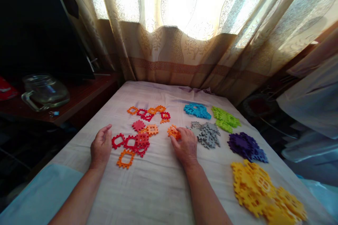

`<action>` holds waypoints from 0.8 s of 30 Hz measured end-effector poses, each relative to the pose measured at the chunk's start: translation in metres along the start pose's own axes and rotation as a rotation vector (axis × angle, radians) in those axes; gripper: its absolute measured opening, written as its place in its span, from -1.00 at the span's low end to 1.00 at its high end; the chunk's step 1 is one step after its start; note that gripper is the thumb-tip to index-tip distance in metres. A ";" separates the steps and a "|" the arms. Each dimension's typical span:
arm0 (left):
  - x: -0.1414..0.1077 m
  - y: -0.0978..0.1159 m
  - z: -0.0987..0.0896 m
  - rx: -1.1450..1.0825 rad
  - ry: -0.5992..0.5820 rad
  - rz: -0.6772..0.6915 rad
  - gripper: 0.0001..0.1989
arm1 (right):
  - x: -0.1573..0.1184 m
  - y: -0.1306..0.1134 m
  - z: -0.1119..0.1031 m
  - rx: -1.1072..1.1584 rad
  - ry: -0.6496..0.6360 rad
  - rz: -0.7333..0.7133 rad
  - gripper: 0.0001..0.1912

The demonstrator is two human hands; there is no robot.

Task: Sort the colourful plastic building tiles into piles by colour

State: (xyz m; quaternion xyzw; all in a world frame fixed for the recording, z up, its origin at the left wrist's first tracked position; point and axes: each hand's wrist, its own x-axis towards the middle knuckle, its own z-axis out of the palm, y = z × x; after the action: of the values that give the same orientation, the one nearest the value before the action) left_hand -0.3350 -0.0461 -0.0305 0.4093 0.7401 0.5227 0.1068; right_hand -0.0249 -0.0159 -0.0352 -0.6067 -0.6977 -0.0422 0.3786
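Note:
My right hand [186, 146] is closed on an orange interlocking plastic tile [173, 131] with notched edges, its fingers over the tile's right side. To the left, my left hand [101, 146] rests on its side on the cloth, loosely open with nothing in it. Just right of that hand lie red square frames [118, 141], a solid red tile [138, 125], an orange window tile [152, 130] and an orange frame [125, 159]. Farther back, more red and orange frames [142, 112] form a loose cluster.
Sorted tile piles stand on the right: blue [197, 110], green [225, 119], grey [210, 134], purple [245, 146] and yellow [257, 186]. A pale cloth [148, 193] covers the table. A glass jug [46, 91] stands on a side desk, and a patterned curtain [169, 49] hangs behind.

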 end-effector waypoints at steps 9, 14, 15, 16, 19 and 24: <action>-0.001 0.001 0.001 -0.037 0.002 0.033 -0.58 | -0.003 -0.001 0.001 -0.020 0.023 -0.018 -0.73; -0.001 -0.001 0.001 -0.042 -0.006 0.044 -0.60 | -0.006 -0.034 -0.004 0.130 -0.023 -0.145 -0.79; -0.001 -0.001 0.001 -0.037 -0.011 0.042 -0.60 | -0.009 -0.045 -0.005 0.176 -0.064 -0.191 -0.79; -0.001 -0.001 0.001 -0.032 -0.015 0.040 -0.60 | -0.013 -0.057 -0.006 0.220 -0.113 -0.240 -0.78; -0.001 0.000 0.001 -0.016 -0.021 0.033 -0.61 | -0.028 -0.091 -0.006 0.306 -0.289 -0.394 -0.75; -0.002 0.003 0.002 -0.042 -0.027 0.048 -0.63 | -0.048 -0.120 -0.001 0.273 -0.505 -0.505 -0.63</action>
State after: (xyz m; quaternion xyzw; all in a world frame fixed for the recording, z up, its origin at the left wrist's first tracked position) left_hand -0.3315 -0.0461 -0.0292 0.4314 0.7174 0.5352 0.1129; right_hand -0.1308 -0.0872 -0.0143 -0.3512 -0.8957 0.1101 0.2497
